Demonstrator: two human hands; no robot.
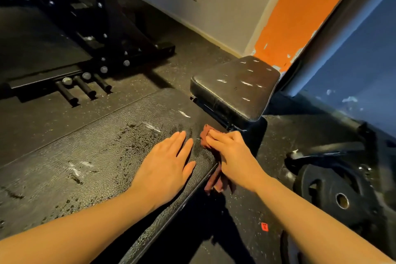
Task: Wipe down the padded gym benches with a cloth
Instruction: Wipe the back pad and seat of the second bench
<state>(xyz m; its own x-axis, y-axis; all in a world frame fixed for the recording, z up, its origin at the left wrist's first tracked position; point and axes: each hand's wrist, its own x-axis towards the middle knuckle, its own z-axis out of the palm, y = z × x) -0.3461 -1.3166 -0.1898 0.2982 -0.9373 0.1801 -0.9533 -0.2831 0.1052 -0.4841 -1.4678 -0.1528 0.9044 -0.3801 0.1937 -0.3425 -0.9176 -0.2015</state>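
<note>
The right hand is gripping the bunched red cloth at the far right edge of the long bench pad. The left hand is lying spread flat just beside it. The pad's long axis, wet-speckled, is stretching away leftward, on the left hand's side.

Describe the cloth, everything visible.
The cloth is a dark reddish-brown rag, soft and crumpled, looking like thin fabric. The right hand grips it, fingers curled over the bunched front part, which presses on the far right edge of the long bench pad near the gap to the seat pad. The rest trails under the palm and hangs off the pad's side below the wrist. The left hand lies flat on the pad beside it, not touching the cloth.
</note>
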